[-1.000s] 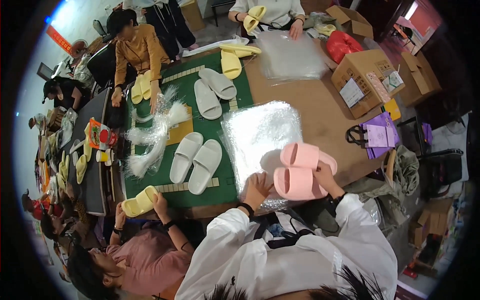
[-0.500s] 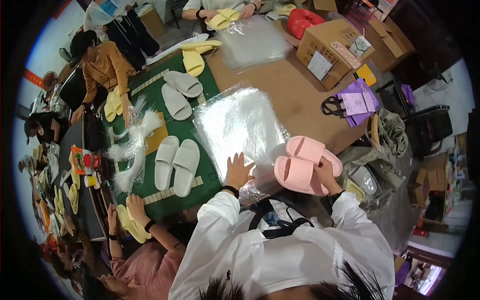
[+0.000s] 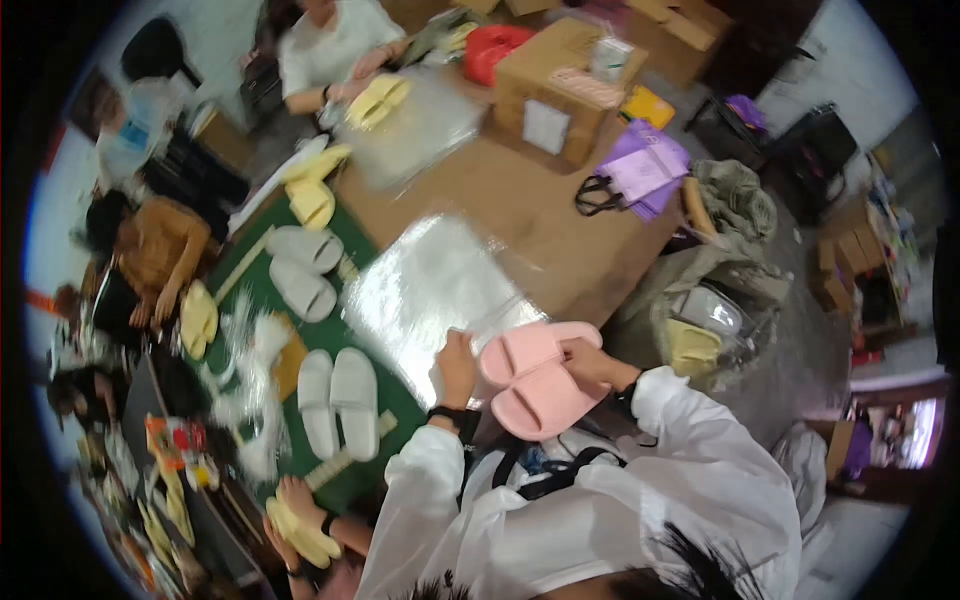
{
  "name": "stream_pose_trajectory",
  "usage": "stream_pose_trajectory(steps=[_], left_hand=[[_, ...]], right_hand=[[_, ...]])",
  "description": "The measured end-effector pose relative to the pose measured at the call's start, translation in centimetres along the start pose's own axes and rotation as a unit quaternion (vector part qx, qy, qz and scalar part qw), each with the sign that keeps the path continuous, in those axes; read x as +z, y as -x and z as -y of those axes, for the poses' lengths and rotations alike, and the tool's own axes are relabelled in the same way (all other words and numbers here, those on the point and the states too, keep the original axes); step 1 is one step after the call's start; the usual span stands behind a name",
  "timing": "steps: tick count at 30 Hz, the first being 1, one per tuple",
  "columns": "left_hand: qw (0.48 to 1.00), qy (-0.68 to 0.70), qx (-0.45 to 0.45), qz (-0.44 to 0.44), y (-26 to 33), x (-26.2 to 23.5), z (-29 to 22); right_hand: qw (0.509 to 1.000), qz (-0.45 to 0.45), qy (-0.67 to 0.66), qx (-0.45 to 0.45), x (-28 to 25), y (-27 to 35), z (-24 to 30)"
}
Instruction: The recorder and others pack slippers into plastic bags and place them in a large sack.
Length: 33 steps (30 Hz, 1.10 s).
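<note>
A pair of pink slippers (image 3: 530,395), side by side with open ends toward the left, is in my right hand (image 3: 592,365), its fingers wrapped on them. My left hand (image 3: 456,372) is curled closed at the near edge of a stack of clear plastic bags (image 3: 440,290). Whether a bag is pinched in its fingers I cannot make out. The slippers hang just right of that hand, over the table's near edge. Left of the bags, two pairs of pale grey slippers (image 3: 338,400) lie on a green mat (image 3: 385,412).
A cardboard box (image 3: 550,85) and purple bags (image 3: 640,170) stand on the brown table (image 3: 560,240). At right is an open sack (image 3: 650,300) with wrapped slippers. Co-workers handle yellow slippers (image 3: 380,100) at the far side and lower left. Clear stringy plastic (image 3: 250,380) lies at left.
My view has swung, shifting the table leftward. My left hand has gone from spread flat on the bags to curled closed. The pink slippers have come nearer to it, still in my right hand.
</note>
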<state>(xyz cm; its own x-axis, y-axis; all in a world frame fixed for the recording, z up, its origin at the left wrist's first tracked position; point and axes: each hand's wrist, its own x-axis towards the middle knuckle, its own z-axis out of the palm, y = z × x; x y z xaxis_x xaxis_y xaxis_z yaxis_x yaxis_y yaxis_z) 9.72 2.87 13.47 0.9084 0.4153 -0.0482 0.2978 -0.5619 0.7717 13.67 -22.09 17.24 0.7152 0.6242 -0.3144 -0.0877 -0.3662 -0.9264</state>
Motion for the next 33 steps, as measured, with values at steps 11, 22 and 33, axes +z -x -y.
stream_pose_trajectory(steps=[11, 22, 33], left_hand=[[0.933, 0.304, -0.068, 0.179, 0.3, 2.6, 3.5], [0.970, -0.024, 0.242, -0.025, -0.5, -0.3, 0.3], [0.992, -0.013, -0.024, -0.125, 0.9, -2.1, 4.8]], right_hand=[[0.987, -0.138, 0.075, -0.039, 1.0, -1.7, -1.2], [0.889, -0.345, 0.263, -0.147, 1.8, -5.9, -7.5], [0.878, -0.344, 0.334, 0.008, 6.3, -9.4, -7.8]])
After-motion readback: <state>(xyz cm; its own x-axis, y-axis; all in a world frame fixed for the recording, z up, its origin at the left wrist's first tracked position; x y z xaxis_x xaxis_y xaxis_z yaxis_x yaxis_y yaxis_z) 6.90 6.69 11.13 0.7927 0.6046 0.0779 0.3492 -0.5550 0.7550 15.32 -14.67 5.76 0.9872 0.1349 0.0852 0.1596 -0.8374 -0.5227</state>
